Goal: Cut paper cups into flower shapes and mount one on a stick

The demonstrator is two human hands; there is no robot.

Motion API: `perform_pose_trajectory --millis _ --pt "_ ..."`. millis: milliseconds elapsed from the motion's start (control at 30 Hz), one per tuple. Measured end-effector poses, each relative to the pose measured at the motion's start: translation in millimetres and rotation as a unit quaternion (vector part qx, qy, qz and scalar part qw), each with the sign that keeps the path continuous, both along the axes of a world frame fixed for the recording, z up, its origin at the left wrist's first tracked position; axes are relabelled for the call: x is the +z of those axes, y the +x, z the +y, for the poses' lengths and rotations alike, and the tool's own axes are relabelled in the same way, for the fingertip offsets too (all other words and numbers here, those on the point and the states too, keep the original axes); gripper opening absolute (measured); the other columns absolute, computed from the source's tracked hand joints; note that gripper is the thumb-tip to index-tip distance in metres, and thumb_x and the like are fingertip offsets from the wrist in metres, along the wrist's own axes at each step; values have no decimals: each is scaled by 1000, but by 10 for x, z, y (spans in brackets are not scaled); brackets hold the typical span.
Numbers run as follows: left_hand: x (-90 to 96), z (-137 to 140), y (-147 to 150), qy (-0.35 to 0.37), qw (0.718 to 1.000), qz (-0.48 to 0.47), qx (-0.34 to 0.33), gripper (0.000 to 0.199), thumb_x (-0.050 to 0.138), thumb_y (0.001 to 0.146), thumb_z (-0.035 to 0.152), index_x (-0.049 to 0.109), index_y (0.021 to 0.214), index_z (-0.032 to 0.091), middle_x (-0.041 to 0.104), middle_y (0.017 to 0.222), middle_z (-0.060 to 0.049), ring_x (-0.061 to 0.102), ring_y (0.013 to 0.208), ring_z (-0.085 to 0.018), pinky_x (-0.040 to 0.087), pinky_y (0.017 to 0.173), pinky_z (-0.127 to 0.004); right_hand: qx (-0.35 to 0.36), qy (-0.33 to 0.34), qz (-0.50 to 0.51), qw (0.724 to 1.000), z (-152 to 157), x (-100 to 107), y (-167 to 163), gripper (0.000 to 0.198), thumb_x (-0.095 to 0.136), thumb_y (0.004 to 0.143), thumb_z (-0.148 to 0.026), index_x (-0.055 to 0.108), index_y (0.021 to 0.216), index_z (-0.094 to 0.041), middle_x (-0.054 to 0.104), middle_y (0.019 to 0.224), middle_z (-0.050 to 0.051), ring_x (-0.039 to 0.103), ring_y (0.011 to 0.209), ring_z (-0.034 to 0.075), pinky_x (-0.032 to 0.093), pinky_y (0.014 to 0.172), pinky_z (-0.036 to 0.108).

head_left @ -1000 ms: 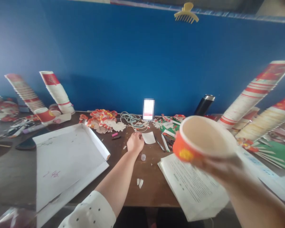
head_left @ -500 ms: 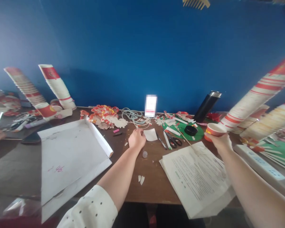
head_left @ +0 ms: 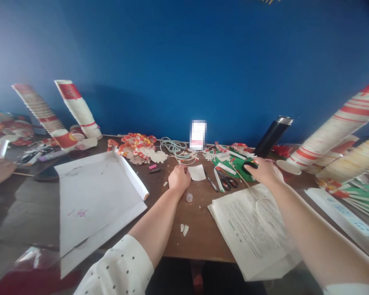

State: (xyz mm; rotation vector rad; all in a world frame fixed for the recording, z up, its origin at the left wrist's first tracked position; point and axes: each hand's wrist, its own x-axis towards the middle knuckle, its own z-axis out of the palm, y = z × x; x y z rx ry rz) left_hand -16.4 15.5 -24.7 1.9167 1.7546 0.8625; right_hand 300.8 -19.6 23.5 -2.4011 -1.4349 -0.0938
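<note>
My left hand [head_left: 178, 178] rests curled on the brown table, beside a small square of white paper [head_left: 197, 172]. Whatever its fingers may hold is hidden. On the right, my right hand [head_left: 267, 171] has its fingers closed at the edge of a round black lid [head_left: 250, 166], which lies over a green sheet [head_left: 238, 172]. Just beyond that wrist stands a red and white paper cup [head_left: 288, 167]. Black scissors [head_left: 228, 180], a capped white marker [head_left: 219, 180] and a dark pen [head_left: 211, 181] lie between the two hands. A small clear cap [head_left: 189, 197] sits near my left wrist.
A black flask [head_left: 272, 137] leans at the back right near tall paper cup stacks [head_left: 335, 125]. Printed papers [head_left: 249, 233] lie in front, a power strip [head_left: 341, 209] at right. Left are a white box lid [head_left: 95, 200], red-and-white cutouts [head_left: 138, 145] and another person's hand [head_left: 0, 172].
My right hand has let go of the paper cup and moved left to the black lid. My left hand has stayed in place. The view has shifted slightly.
</note>
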Motion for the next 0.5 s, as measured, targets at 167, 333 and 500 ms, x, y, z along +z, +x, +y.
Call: perform_pose_trajectory --millis 167,333,500 --pt "-11 7 -5 0 1000 -6 -7 23 50 83 25 65 100 24 65 108 -6 61 96 -21 44 81 -30 -33 -100 -44 993 272 -140 64 50 55 78 -48 58 123 -25 63 115 16 62 101 34 49 78 44" --pt "-41 23 -9 7 1000 -9 -8 23 49 83 26 65 100 24 65 107 -5 61 94 -20 44 78 -30 -15 -96 -19 995 218 -175 94 54 57 77 -48 55 126 -27 64 113 13 63 99 32 49 77 40" --pt "-17 2 -5 5 1000 -7 -5 23 50 82 24 65 100 23 65 105 -6 61 92 -19 44 78 -28 -36 19 2 999 217 158 112 60 59 74 -56 55 127 -29 62 109 13 62 93 29 47 75 38"
